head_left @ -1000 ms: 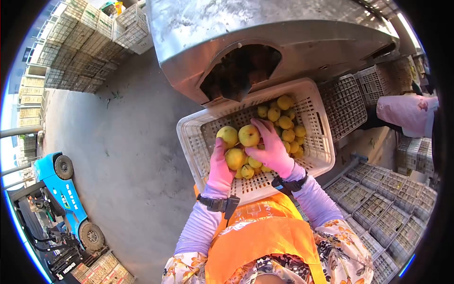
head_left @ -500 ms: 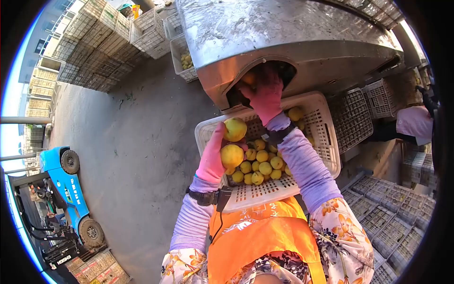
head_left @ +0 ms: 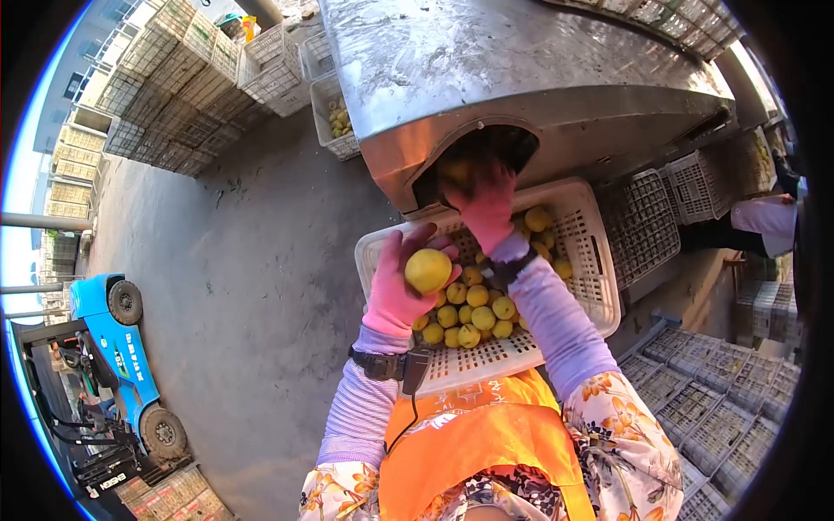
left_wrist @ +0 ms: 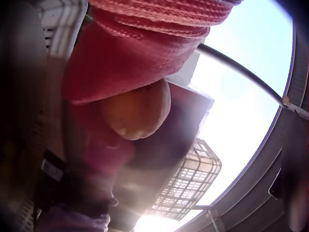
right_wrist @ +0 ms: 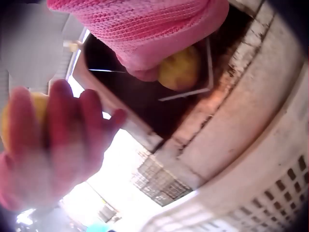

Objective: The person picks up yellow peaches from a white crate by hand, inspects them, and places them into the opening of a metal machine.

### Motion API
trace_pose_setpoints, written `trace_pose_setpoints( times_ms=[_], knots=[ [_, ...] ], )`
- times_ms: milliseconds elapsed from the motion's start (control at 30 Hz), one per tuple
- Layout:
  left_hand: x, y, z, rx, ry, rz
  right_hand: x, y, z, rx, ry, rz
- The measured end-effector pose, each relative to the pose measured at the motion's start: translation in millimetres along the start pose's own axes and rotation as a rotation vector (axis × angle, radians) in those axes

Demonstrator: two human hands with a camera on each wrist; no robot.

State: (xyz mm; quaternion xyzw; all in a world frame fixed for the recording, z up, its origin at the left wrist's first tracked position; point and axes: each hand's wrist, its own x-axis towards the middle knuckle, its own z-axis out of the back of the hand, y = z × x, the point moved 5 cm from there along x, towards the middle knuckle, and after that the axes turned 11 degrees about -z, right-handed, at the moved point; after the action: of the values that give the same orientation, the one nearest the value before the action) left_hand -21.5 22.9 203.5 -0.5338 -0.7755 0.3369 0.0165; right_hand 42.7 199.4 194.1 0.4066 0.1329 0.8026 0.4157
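In the head view my pink-gloved left hand (head_left: 401, 288) holds a yellow peach (head_left: 427, 271) over the left side of a white plastic crate (head_left: 382, 247). The left wrist view has the glove wrapped around that peach (left_wrist: 137, 110). My right hand (head_left: 488, 207) reaches past the crate's far edge into a dark opening (head_left: 512, 148) in a metal machine (head_left: 556, 104). Another yellow peach (right_wrist: 179, 70) sits at its fingers in the right wrist view, partly covered by the glove. Several smaller yellow peaches (head_left: 482, 318) lie in the crate below.
Stacks of crates (head_left: 178, 95) stand at the back left, and a crate with yellow fruit (head_left: 337, 117) is beside the machine. A blue forklift (head_left: 117, 347) is at left. More crates (head_left: 721, 391) fill the right side, where another person's sleeve (head_left: 764, 215) shows.
My right hand has gone from the crate into the machine's opening. The left hand showed two large peaches half a second ago; one shows now. The head view has shifted slightly.
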Motion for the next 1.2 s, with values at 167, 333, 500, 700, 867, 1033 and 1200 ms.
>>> trace_pose_setpoints(
  times_ms=[167,333,500,700,867,1033,1200],
  knots=[
    [2.8,19.9,2.1,-0.336,-0.001,-0.012,40.0,3.9,17.5,0.337,0.220,-0.156],
    [6.5,28.5,-13.1,-0.288,-0.063,0.089,-15.4,52.1,116.7,0.264,0.503,0.070],
    [17.1,28.0,-21.0,0.371,0.291,-0.042,-27.0,52.0,108.8,0.424,0.668,-0.163],
    [33.0,22.5,22.6,0.237,-0.039,0.084,-18.7,38.3,85.8,0.233,0.474,-0.261],
    [54.1,101.1,197.1,1.149,-0.308,-0.003,10.9,-2.9,-9.8,-0.015,0.068,-0.015],
    [34.1,155.5,189.5,1.922,-0.095,0.432,43.3,17.8,28.5,0.024,-0.004,0.053],
    [45.8,193.6,212.3,2.111,0.161,0.153,-87.5,-50.4,13.9,-0.139,0.526,0.237]
  ],
)
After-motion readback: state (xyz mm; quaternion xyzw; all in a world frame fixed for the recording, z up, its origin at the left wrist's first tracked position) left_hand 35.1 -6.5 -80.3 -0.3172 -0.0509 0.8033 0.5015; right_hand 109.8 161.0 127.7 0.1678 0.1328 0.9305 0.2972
